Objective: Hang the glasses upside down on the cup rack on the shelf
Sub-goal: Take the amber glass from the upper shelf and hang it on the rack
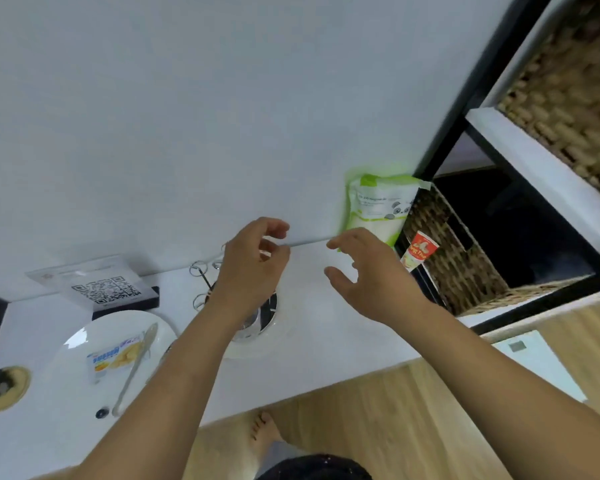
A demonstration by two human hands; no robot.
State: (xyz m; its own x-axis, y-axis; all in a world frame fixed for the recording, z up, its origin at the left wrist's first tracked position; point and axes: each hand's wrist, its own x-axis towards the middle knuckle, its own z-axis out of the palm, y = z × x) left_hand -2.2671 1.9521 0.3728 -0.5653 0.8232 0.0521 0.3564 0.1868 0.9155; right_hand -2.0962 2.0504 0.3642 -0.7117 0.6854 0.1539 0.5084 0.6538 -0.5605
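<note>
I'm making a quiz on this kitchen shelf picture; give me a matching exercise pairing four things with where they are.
Things:
1. green-and-white pouch
2. packaged snack with a blue-and-yellow wrapper
3. QR code sign
4. red-and-white tube

Places:
A. on the white plate
B. leaning on the woven basket
C. upright against the white wall, beyond the right hand
D. behind the plate, left of the wire cup rack

Pairs: 1-C, 2-A, 3-D, 4-B
</note>
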